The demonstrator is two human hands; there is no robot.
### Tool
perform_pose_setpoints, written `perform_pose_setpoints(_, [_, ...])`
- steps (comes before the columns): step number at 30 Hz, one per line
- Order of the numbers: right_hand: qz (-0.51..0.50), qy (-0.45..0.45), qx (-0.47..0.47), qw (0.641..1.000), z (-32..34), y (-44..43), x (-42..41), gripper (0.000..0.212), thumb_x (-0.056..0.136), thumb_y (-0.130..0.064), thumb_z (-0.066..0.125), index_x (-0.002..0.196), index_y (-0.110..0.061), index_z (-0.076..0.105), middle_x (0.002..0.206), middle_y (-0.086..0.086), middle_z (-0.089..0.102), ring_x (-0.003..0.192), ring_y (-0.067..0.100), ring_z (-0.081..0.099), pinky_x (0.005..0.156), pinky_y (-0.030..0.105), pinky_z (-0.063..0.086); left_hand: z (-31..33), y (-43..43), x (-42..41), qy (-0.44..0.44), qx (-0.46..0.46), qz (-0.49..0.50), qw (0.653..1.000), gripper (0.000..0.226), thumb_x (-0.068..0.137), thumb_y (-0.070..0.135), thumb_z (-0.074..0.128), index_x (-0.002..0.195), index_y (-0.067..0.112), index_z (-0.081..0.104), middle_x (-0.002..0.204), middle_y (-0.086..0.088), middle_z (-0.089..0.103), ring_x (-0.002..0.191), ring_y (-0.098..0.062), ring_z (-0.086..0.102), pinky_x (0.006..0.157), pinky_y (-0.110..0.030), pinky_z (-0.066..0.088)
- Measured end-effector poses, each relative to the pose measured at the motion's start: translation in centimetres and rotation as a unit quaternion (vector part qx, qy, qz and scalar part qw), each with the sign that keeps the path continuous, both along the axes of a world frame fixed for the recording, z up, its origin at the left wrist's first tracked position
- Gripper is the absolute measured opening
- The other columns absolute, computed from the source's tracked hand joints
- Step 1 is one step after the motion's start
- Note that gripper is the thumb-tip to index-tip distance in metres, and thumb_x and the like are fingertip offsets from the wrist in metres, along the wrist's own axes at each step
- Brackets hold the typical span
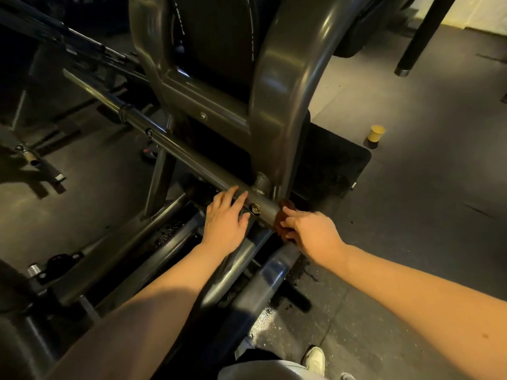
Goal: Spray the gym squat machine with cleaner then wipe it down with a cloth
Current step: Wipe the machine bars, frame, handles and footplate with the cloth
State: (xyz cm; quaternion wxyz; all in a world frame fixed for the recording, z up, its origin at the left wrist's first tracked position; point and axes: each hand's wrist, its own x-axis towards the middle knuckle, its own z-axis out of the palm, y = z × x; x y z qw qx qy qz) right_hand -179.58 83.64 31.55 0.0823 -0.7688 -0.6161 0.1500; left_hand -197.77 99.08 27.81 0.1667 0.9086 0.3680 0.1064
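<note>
Head view, looking down along both bare forearms at the squat machine (274, 105), grey tube frame, dim yellow light. Landmark: the long grey bar (175, 149) that runs on a slant from upper left down to the near end, where it meets the curved upright of the frame. Left hand (223, 215) lies on the bar just short of that end, palm down, fingers straight and spread a little, draped over the top of the tube; it grips nothing. A hex bolt (255, 209) sits on the bar's face just beyond the left fingertips, between the two hands. Right hand (310, 234) is at the bar's very end, fingers curled and pinching a rust-brown cloth (279, 226), which is pressed against the end of the tube; part of the cloth is hidden behind the fingers, so its full shape cannot be told. The hands are near each other but apart. Behind the bar and above it, a dark back pad (216, 37) stands between the frame's two curved uprights. Right of the bar's end, a black mat (334, 160) lies under the frame. Farther right of the bar, well apart, a small yellow cup (375, 133) stands upright on the grey floor (425, 215). Below the bar's end, at the bottom edge, a white shoe (315, 359).
</note>
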Motion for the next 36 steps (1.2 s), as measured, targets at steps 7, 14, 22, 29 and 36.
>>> perform_pose_setpoints(7, [-0.152, 0.234, 0.110, 0.954, 4.8, 1.8, -0.3, 0.048, 0.093, -0.021, 0.075, 0.138, -0.023, 0.058, 0.121, -0.008, 0.069, 0.112, 0.007, 0.064, 0.100, 0.022, 0.046, 3.1, -2.0, -1.0, -0.215, -0.219, 0.039, 0.951, 0.036, 0.103, 0.028, 0.059, 0.138, 0.020, 0.060, 0.140, 0.002, 0.053, 0.118, -0.004, 0.052, 0.107, -0.024, 0.042])
perform_pose_setpoints(14, [-0.311, 0.571, 0.116, 0.751, 3.8, 5.8, -4.4, 0.023, 0.099, -0.016, 0.069, 0.115, -0.002, 0.060, 0.088, 0.010, 0.074, 0.076, 0.017, 0.072, 0.070, 0.032, 0.060, 4.3, -3.0, -1.2, -0.313, -0.329, 0.100, 0.886, 0.034, 0.097, 0.028, 0.069, 0.129, 0.019, 0.061, 0.133, 0.001, 0.049, 0.102, 0.001, 0.061, 0.087, -0.017, 0.054])
perform_pose_setpoints(22, [-0.321, 0.698, 0.044, 0.639, 3.0, 7.4, -6.1, 0.012, 0.106, -0.017, 0.056, 0.107, -0.010, 0.065, 0.108, 0.019, 0.074, 0.092, 0.030, 0.071, 0.088, 0.049, 0.057, 3.8, -3.5, -2.5, -0.262, -0.294, 0.086, 0.915, 0.053, 0.083, 0.061, 0.066, 0.133, 0.045, 0.063, 0.142, 0.019, 0.040, 0.139, -0.009, 0.035, 0.117, -0.036, 0.039])
perform_pose_setpoints(29, [-0.295, 0.755, -0.018, 0.585, 3.7, 7.7, -6.0, 0.033, 0.108, -0.028, 0.049, 0.126, -0.007, 0.068, 0.115, 0.016, 0.075, 0.092, 0.025, 0.075, 0.085, 0.046, 0.060, 4.3, -2.0, -1.8, -0.318, -0.235, 0.123, 0.910, 0.018, 0.091, 0.024, 0.073, 0.108, 0.025, 0.077, 0.106, 0.015, 0.066, 0.105, -0.008, 0.063, 0.098, -0.042, 0.053])
perform_pose_setpoints(36, [-0.238, 0.229, 0.092, 0.940, 2.7, 6.2, -2.7, 0.034, 0.100, -0.009, 0.054, 0.130, -0.016, 0.069, 0.126, 0.007, 0.068, 0.119, 0.024, 0.062, 0.104, 0.034, 0.045, 3.4, 3.8, 0.1, -0.328, -0.129, 0.159, 0.922, 0.029, 0.096, 0.035, 0.068, 0.118, 0.016, 0.073, 0.118, 0.004, 0.065, 0.117, -0.015, 0.059, 0.106, -0.041, 0.049])
